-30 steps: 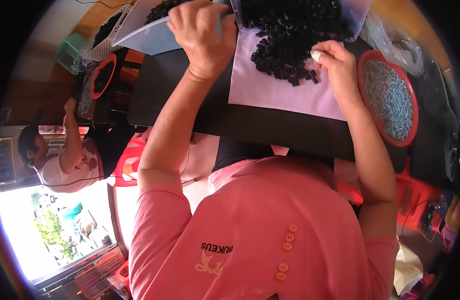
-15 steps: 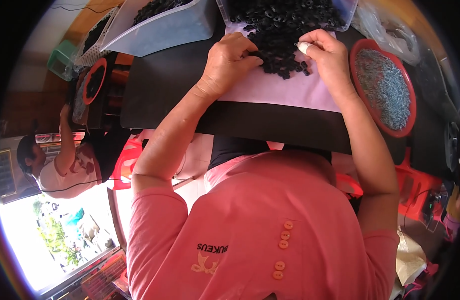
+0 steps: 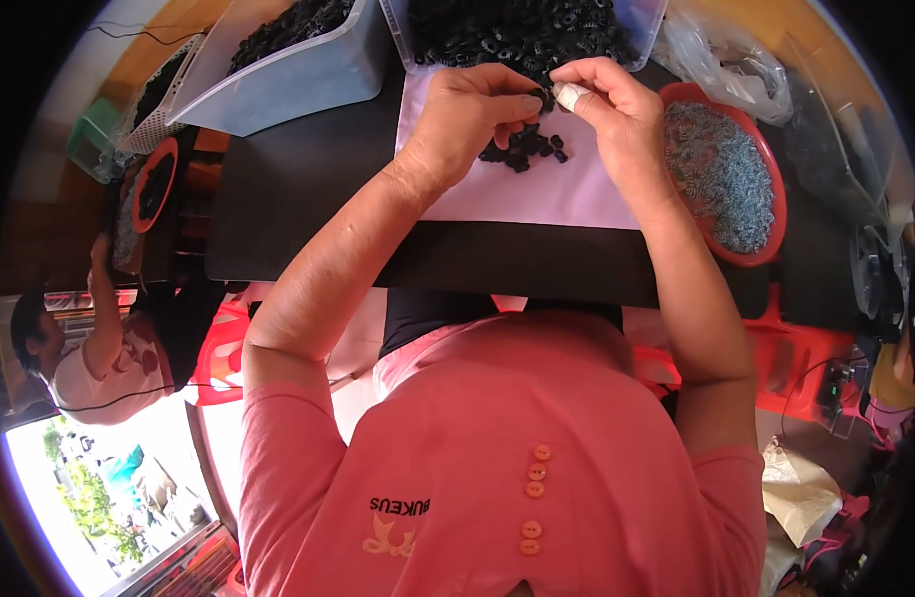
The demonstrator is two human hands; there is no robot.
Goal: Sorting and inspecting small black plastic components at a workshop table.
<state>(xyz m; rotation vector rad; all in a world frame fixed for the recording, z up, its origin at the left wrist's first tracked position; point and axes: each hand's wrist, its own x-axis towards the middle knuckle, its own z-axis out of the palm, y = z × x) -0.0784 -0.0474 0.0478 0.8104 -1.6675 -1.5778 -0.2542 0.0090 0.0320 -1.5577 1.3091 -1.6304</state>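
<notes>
My left hand [image 3: 467, 114] is closed in a pinch, with a small black plastic part [image 3: 546, 99] at its fingertips. Close by on the right, my right hand [image 3: 617, 114] also pinches, white tape wrapped round its thumb; what lies between those fingertips is too small to make out. Both sets of fingertips nearly meet above a pink cloth [image 3: 567, 199]. Below them a small heap of black plastic parts [image 3: 522, 151] rests on the cloth. Behind, a clear bin [image 3: 658, 25] lies full of the same kind of parts, some spilling toward my hands.
A red bowl [image 3: 776, 214] of tiny silvery metal pieces stands right of my right arm. At the left is a translucent bin [image 3: 308, 95] with black parts. The dark table's [image 3: 308, 189] front edge runs before me. A co-worker [image 3: 99, 348] sits far left.
My left hand has lifted from the heap with a black part, and its fingertips have come close to my right hand's. The whole view has shifted slightly.
</notes>
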